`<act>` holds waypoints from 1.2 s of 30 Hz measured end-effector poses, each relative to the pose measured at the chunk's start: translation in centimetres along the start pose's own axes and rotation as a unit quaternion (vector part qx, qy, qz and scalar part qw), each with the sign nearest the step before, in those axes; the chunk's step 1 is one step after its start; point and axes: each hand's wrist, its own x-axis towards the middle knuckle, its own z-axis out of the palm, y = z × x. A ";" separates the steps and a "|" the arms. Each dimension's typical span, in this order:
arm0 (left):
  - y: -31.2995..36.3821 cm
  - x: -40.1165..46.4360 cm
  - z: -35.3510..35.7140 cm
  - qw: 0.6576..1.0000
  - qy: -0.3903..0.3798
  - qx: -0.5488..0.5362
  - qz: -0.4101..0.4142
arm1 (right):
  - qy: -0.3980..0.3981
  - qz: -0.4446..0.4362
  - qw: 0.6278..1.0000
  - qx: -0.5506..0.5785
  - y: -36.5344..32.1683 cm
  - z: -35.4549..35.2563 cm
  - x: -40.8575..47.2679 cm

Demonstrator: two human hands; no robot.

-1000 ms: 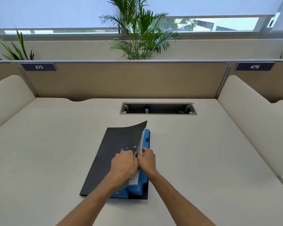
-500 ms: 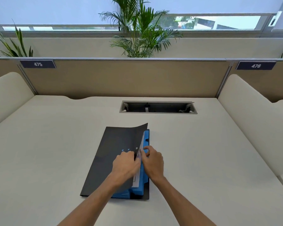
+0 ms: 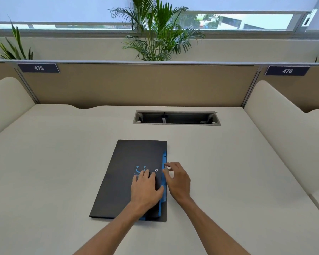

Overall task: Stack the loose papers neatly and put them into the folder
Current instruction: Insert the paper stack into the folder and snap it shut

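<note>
The folder [image 3: 134,173] is laid flat on the worktop [image 3: 228,172], its matte black cover closed over a blue inner layer. A rectangular shape with crisp, straight edges is shown; a small blue and white print is seen on the cover just ahead of the left grip [image 3: 145,188]. A strip of blue [image 3: 164,161] with stepped tabs is exposed along the folder's right edge, between the two grips and beyond them. No loose papers can be made out; whether any lie under the cover cannot be told.

The left grip is spread flat, palm down, on the cover, with nothing held. The right grip [image 3: 177,178] is kept just right of it, loosely open and empty, its fingertips [image 3: 166,165] at the blue edge; whether that edge is touched cannot be told.

The worktop is a smooth, pale cream surface with a dull finish. Ahead of the grips, well apart from the folder, a long rectangular cable slot [image 3: 176,117] with a grey metal rim is cut into it. Wide bare room is left to the left and right of the grips, bounded by rounded cream side panels [image 3: 276,122]. A tan fabric-like partition [image 3: 140,83] closes the far edge, with number plates 475 [image 3: 38,68] and 476 [image 3: 287,71] and palm plants [image 3: 159,32] behind it.
</note>
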 end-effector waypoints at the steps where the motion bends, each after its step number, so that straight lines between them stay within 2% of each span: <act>1: -0.2 0.1 0.5 1.000 -0.008 -0.001 0.006 | -0.013 -0.017 1.000 -0.001 0.1 0.3 0.1; 5: -0.9 0.1 1.4 0.999 -0.023 -0.022 0.025 | -0.051 -0.053 0.997 -0.020 0.3 1.2 0.0; 9: -2.4 -0.1 2.2 0.998 -0.037 -0.022 0.044 | -0.076 -0.087 0.989 -0.090 0.6 2.3 -0.7; 15: -3.7 -0.3 3.6 0.997 -0.033 -0.037 0.060 | -0.057 -0.123 0.974 -0.180 0.6 3.0 -2.0; 23: -4.2 -0.4 4.3 0.996 -0.030 -0.050 0.064 | -0.070 -0.158 0.951 -0.256 0.5 3.0 -2.1; 29: -4.1 -0.3 3.2 0.992 -0.062 -0.091 0.068 | -0.078 -0.155 0.946 -0.273 -0.5 3.1 -1.6; 33: -4.7 -0.1 2.0 0.988 -0.068 -0.132 0.051 | -0.110 -0.146 0.944 -0.276 -0.8 2.6 -1.5; 36: -6.3 0.2 0.6 0.994 -0.058 -0.096 0.017 | -0.125 -0.153 0.944 -0.264 -0.5 2.2 -1.4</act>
